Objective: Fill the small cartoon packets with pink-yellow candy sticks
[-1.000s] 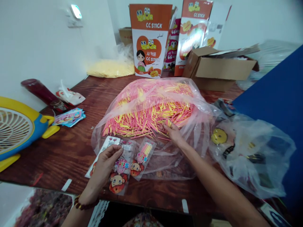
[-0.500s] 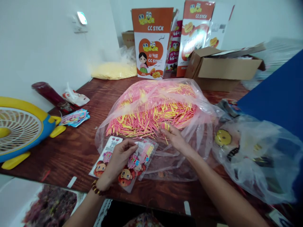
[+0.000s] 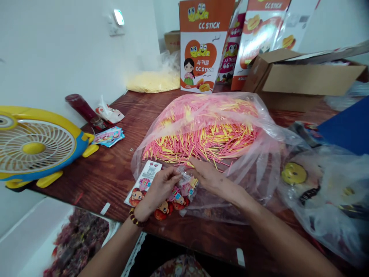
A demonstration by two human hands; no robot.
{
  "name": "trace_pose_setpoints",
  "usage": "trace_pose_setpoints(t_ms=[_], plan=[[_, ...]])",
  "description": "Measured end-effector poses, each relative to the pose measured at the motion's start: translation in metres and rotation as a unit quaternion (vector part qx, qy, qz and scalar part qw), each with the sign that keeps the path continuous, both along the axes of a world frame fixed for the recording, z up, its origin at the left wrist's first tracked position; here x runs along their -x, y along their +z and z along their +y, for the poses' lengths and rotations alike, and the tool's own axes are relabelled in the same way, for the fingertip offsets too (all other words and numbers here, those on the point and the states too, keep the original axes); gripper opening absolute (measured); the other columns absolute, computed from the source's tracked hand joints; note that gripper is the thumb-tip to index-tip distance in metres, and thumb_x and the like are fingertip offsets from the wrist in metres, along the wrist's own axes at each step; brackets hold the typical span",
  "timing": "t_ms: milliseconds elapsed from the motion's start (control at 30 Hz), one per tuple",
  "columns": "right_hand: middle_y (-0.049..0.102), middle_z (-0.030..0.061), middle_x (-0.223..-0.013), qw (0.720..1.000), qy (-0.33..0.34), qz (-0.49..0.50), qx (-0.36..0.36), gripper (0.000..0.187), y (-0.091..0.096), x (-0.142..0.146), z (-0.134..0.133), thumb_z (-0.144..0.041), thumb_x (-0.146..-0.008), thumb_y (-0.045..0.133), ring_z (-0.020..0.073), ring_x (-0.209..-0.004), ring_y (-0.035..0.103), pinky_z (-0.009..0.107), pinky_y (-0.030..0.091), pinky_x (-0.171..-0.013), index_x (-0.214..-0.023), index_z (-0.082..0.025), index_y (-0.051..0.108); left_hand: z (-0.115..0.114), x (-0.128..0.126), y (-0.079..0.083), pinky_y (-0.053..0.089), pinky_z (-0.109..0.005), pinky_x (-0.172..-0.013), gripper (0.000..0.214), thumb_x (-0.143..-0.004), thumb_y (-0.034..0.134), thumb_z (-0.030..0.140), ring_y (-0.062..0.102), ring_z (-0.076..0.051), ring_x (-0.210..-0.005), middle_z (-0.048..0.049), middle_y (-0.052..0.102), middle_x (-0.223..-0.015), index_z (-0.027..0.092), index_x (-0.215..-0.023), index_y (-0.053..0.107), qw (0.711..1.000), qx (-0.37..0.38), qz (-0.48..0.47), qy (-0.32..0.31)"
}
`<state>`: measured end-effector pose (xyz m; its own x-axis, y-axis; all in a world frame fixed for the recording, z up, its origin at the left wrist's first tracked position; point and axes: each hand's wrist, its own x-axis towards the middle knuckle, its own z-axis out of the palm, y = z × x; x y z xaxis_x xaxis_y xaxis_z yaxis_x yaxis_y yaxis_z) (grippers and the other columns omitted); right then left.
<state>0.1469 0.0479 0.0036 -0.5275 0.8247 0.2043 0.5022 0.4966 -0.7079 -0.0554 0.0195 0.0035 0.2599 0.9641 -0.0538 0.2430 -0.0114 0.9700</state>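
My left hand (image 3: 164,186) pinches the top edge of a small clear printed packet (image 3: 175,195). Right beside its opening, my right hand (image 3: 201,173) has its fingers closed around a few pink and yellow sticks (image 3: 189,164), mostly covered by the fingers. Another packet (image 3: 188,186) with yellow sticks inside lies against the held one. Under my left wrist, a stack of flat printed packets (image 3: 144,181) rests on the table. Just beyond both hands, a large clear plastic bag (image 3: 265,154) spreads open, with a heap of loose pink and yellow sticks (image 3: 198,134) in it.
A yellow and blue fan (image 3: 37,146) stands at the left, near a dark red bottle (image 3: 83,109) and some sachets (image 3: 109,135). Printed cartons (image 3: 198,50) and an open brown box (image 3: 305,80) line the back. A crumpled clear bag (image 3: 325,192) lies at the right.
My right hand has moved from the edge of the stick heap toward the packet at my left hand, carrying the sticks. The camera view has shifted left.
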Motion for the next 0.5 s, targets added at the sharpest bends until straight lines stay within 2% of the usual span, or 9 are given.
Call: trace_pose_setpoints(t_ms=[133,267,333,400,500], plan=[[0.061,0.0004,-0.079,0.999,-0.005,0.037,0.033,0.009,0.002,0.001,0.0,-0.027,-0.093,0.046,0.0165,-0.07,0.053,0.027,0.041,-0.065,-0.092,-0.024,0.055,-0.001,0.002,-0.003,0.032,-0.025,-0.059,0.029,-0.088,0.055,0.035,0.042,-0.013,-0.06,0.0031,0.047,-0.06,0.019,-0.065,0.053,0.999,-0.023,0.027,-0.01],[0.061,-0.0006,-0.073,0.99,-0.046,0.113,0.067,0.012,0.015,0.002,-0.001,-0.032,-0.09,0.053,0.016,-0.066,0.054,0.028,0.042,-0.064,-0.081,-0.024,0.053,-0.004,0.004,-0.004,0.033,-0.025,-0.06,0.028,-0.091,0.053,0.036,0.043,-0.013,-0.062,0.0026,0.05,-0.063,0.019,-0.069,0.056,0.998,-0.042,0.041,-0.016],[0.061,-0.0015,-0.071,0.967,-0.082,0.213,0.117,0.016,0.023,0.003,-0.003,-0.038,-0.09,0.055,0.0154,-0.064,0.055,0.028,0.044,-0.062,-0.082,-0.024,0.053,-0.006,0.005,-0.003,0.033,-0.026,-0.061,0.028,-0.093,0.051,0.036,0.044,-0.014,-0.063,0.002,0.051,-0.065,0.019,-0.071,0.057,0.997,-0.062,0.049,-0.014],[0.062,-0.0019,-0.073,0.925,-0.109,0.328,0.161,0.016,0.031,0.007,-0.006,-0.041,-0.091,0.053,0.0152,-0.064,0.059,0.028,0.047,-0.061,-0.091,-0.025,0.053,-0.008,0.005,-0.002,0.034,-0.026,-0.062,0.029,-0.095,0.05,0.036,0.045,-0.014,-0.064,0.0015,0.051,-0.067,0.019,-0.072,0.057,0.995,-0.079,0.051,-0.017],[0.065,-0.0011,-0.079,0.875,-0.137,0.436,0.158,0.015,0.039,0.016,-0.012,-0.041,-0.094,0.049,0.0166,-0.072,0.064,0.031,0.052,-0.067,-0.099,-0.027,0.052,-0.01,0.001,0.0,0.035,-0.026,-0.064,0.029,-0.096,0.048,0.036,0.046,-0.014,-0.066,0.0011,0.051,-0.07,0.019,-0.075,0.057,0.994,-0.095,0.05,-0.027]])
